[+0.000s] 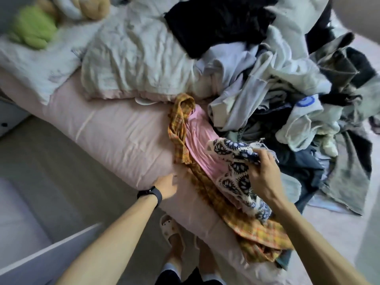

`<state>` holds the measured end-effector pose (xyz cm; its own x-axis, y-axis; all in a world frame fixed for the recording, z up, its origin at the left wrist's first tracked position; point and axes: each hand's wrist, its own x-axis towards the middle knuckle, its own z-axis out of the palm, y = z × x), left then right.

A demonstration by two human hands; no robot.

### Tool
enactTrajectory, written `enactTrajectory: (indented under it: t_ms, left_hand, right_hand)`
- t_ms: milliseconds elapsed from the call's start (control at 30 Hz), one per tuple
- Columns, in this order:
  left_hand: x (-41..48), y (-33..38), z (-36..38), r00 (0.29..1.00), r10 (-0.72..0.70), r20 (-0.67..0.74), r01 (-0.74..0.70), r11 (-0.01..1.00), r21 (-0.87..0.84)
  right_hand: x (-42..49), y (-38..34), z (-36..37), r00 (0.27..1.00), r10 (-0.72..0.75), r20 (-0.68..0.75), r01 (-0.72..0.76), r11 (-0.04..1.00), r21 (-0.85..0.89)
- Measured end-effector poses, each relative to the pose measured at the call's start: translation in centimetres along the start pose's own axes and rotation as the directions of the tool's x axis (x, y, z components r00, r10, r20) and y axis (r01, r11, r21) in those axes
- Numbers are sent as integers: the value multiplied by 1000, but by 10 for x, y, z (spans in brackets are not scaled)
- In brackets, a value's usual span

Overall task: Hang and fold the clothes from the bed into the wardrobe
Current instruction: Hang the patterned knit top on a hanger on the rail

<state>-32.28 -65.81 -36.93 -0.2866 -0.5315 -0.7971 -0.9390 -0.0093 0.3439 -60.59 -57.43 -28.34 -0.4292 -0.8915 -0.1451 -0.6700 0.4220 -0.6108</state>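
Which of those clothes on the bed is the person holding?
The white garment with the dark blue print, pinched by the right hand. The orange plaid one and the pink one lie beneath it.

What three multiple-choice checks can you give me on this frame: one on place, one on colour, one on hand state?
1. Where does the orange plaid garment lie?
A. on the floor
B. along the near edge of the bed, beside the pink garment
C. on a hanger

2. What colour is the wristband on the left arm?
A. white
B. black
C. red

3. What is the right hand doing?
A. lying flat on the sheet
B. hanging empty
C. gripping the navy-and-white patterned garment

Key:
1 B: the plaid runs down the bed's edge with the pink cloth right alongside it.
2 B: the band reads plainly black against the wrist.
3 C: its fingers curl over the patterned cloth and bunch it.
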Motion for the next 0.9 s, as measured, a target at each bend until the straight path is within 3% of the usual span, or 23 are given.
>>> enactTrajectory:
  t_ms: [100, 200, 367, 433, 467, 567, 633, 700, 800, 833, 900]
  left_hand:
    - [-56, 37, -66, 985, 91, -149, -103, 992, -71]
    - [-112, 72, -129, 922, 196, -333, -265, 948, -176]
    - [-209, 99, -218, 727, 258, -636, -590, 709, -386]
    - [-248, 92, -235, 588, 263, -765, -677, 678, -287]
    - [-266, 89, -245, 532, 297, -793, -680, 708, -191]
    - [-296, 79, -258, 474, 367, -800, -519, 851, 83]
    - [-308, 71, -272, 375, 358, -855, -431, 884, 181]
    - [-329, 59, -288, 299, 243, -923, -413, 905, 105]
    - [-364, 39, -309, 167, 101, -981, -501, 865, 4]
    - [-370, 33, -314, 155, 74, -985, -493, 870, -12]
    - [-387, 20, -317, 197, -24, -980, -442, 890, -111]
  right_hand:
    - [17, -76, -55, 996, -86, -21, 88, 991, 97]
    - [28, -149, -92, 991, -132, -32, 136, 971, 196]
    - [27, -260, -139, 979, -189, -77, 203, 885, 419]
    - [22, -301, -151, 987, -148, -64, 156, 776, 611]
    - [22, -322, -156, 991, -132, -26, 112, 706, 699]
    - [23, -364, -163, 976, -142, 165, -78, 480, 874]
    - [24, -385, -167, 947, -198, 254, -154, 414, 897]
    - [27, -403, -173, 924, -259, 282, -158, 413, 897]
    - [36, -421, -178, 894, -353, 276, -107, 430, 896]
    - [39, -423, -177, 885, -383, 264, -78, 437, 896]
    - [39, -427, -170, 833, -491, 255, 1, 462, 887]
